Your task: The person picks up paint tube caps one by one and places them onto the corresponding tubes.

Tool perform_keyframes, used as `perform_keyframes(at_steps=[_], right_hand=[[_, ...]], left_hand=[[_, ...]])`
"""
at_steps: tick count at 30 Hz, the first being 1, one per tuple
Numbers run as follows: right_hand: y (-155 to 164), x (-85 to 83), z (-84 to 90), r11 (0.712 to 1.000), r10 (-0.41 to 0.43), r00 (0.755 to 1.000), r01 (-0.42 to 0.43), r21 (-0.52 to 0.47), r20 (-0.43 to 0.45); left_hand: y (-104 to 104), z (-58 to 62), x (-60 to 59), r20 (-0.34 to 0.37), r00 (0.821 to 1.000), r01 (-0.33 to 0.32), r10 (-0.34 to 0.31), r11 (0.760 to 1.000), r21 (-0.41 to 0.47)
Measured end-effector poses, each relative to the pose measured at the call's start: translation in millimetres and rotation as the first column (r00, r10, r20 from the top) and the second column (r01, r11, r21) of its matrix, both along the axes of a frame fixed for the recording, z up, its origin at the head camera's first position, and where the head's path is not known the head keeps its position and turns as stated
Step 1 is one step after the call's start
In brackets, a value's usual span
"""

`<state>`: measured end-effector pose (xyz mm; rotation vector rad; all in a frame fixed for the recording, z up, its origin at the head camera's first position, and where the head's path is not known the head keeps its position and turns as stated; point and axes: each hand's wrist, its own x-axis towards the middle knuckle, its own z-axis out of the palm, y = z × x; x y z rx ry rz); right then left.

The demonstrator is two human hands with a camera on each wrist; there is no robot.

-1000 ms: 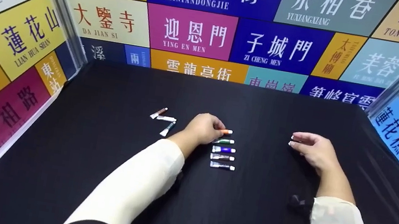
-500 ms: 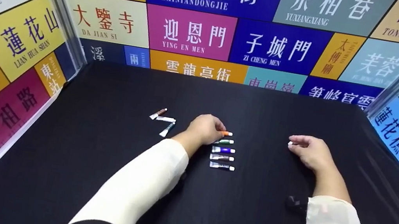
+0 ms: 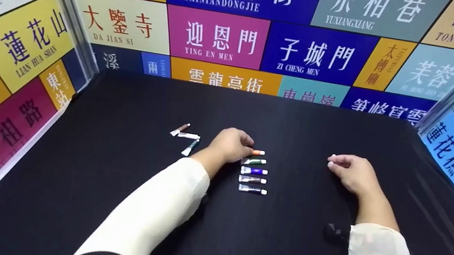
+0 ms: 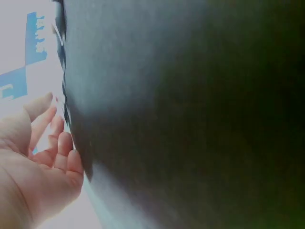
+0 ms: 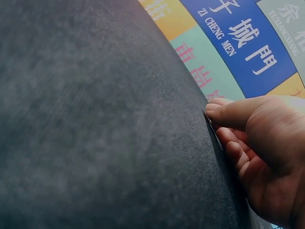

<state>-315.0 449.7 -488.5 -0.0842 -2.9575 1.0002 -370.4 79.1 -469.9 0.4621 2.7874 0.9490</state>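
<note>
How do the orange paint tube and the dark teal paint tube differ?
The orange paint tube lies crosswise in the head view; the dark teal paint tube slants. The orange one is farthest in the row of tubes; the dark teal one sits in the loose group to the left. The left hand partly hides the orange one, but not the dark teal one. Both have white caps and lie on black cloth.
</note>
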Motion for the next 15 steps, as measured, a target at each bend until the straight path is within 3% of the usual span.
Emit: perform_keyframes(at_steps=[10, 15], right_hand=[[-3, 1.6, 5.7, 1.000, -0.011, 0.999, 0.012, 0.006, -0.036], [-7, 1.8, 7.0, 0.999, -0.006, 0.998, 0.004, -0.045, -0.060]], left_hand=[[-35, 3.5, -10.2, -0.094, 0.995, -0.015, 0.019, 0.999, 0.049], [-56, 5.5, -11.7, -0.100, 0.993, -0.058, 0.063, 0.997, 0.061]])
